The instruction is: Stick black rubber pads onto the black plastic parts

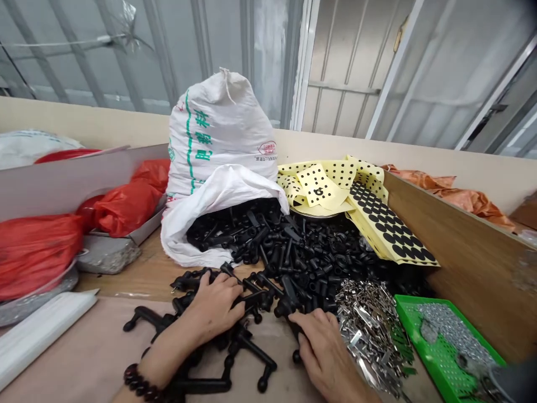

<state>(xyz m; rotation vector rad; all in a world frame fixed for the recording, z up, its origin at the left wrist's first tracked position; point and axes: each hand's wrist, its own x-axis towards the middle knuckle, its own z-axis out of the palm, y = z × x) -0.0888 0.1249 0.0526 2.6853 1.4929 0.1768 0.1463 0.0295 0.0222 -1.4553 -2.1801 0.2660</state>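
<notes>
My left hand (213,305) lies palm down on a spread of black plastic T-shaped parts (247,341) near the table's front, its fingers curled over some of them. A dark bead bracelet (140,383) circles that wrist. My right hand (323,347) rests beside it, with its fingers bent around a black part at the edge of the heap. Behind both hands a large heap of black plastic pieces (302,252) pours out of an open white sack (218,207).
A pile of small shiny metal clips (369,324) lies right of my right hand, next to a green perforated tray (444,341) of silver bits. Yellow sheets of black round pads (377,212) lie behind. Red bags (121,204) sit left. A wooden wall (470,252) borders the right.
</notes>
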